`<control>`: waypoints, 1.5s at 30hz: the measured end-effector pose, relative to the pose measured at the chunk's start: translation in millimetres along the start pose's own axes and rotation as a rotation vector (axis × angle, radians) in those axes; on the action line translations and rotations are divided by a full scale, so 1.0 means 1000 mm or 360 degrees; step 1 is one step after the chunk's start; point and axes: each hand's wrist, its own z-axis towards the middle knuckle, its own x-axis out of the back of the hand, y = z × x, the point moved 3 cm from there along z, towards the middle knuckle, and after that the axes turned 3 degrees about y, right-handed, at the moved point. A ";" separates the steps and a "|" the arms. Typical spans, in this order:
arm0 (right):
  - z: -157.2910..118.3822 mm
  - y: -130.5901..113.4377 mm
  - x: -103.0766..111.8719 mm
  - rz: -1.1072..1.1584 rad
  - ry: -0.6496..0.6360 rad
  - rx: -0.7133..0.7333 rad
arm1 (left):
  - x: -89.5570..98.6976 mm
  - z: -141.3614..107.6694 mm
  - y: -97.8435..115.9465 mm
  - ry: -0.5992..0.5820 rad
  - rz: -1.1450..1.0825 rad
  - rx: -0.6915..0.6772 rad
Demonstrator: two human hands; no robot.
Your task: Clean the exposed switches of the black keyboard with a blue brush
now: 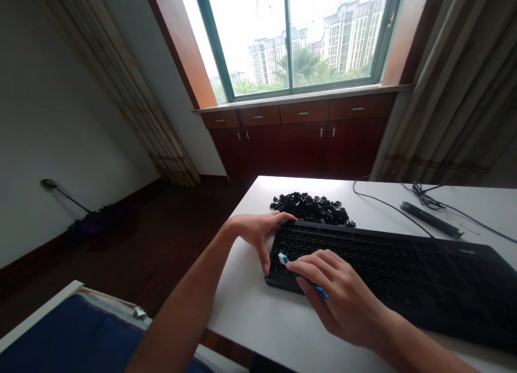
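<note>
From the head view, we have the keyboard (388,270) lying face up on the white table (242,303), its rows of key places dark and apparently stripped of their caps. Just beyond its far edge, towards the left end, sits a heap of small black keycaps (309,207). Further right beyond that edge lie a long dark strip (432,220) and a loosely looped black cable (430,202).

We judge the step in hand to be brushing between the bare key places at the keyboard's left end. The small blue-and-white brush (321,291) has its pale head down over that part. What the move calls for, as we see it, is a light, controlled stroke that reaches into the gaps, with the frame held firm against sliding. Care is wanted at the far edge, where a push could disturb the caps.

Our left hand (258,230) is spread wide between thumb and fingers, spanning the keyboard's left end: the thumb rests at the near corner, the fingertips at the far one, holding it by that end. The forearm comes up from below, left of the keyboard. Our right hand (343,297) is over the keyboard's near side, back of the hand up, its fingers curled and closed with the thumb around the brush handle. Its forearm slants in from the lower right, and the brush points left and slightly away from us.
</note>
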 end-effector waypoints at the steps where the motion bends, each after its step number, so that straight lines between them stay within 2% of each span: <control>1: 0.000 0.000 0.000 0.0011 0.0023 -0.0019 | 0.000 0.000 0.000 -0.0005 0.0009 0.0009; 6: 0.000 0.003 -0.001 0.0032 0.0130 -0.0020 | 0.000 0.000 -0.001 0.0008 0.0018 0.0026; 11: -0.001 0.004 -0.006 -0.0051 -0.0012 0.0056 | -0.001 0.001 -0.001 0.0042 -0.0014 -0.0031; 17: 0.001 0.000 -0.006 0.0045 -0.0135 0.0050 | -0.001 0.000 0.001 0.0009 -0.0032 0.0043; 22: 0.000 0.001 -0.004 -0.0005 -0.0093 -0.0066 | 0.000 0.000 0.002 0.0007 -0.0025 0.0057; 29: -0.001 0.001 -0.005 -0.0024 -0.0032 -0.0072 | -0.002 0.001 0.000 -0.0006 -0.0038 0.0046; 37: -0.001 0.000 -0.002 -0.0027 0.0083 0.0093 | 0.001 0.000 0.002 -0.0024 -0.0006 0.0053; 45: -0.001 0.005 0.000 -0.0065 0.0011 -0.0147 | -0.001 0.000 0.002 -0.0027 -0.0028 0.0060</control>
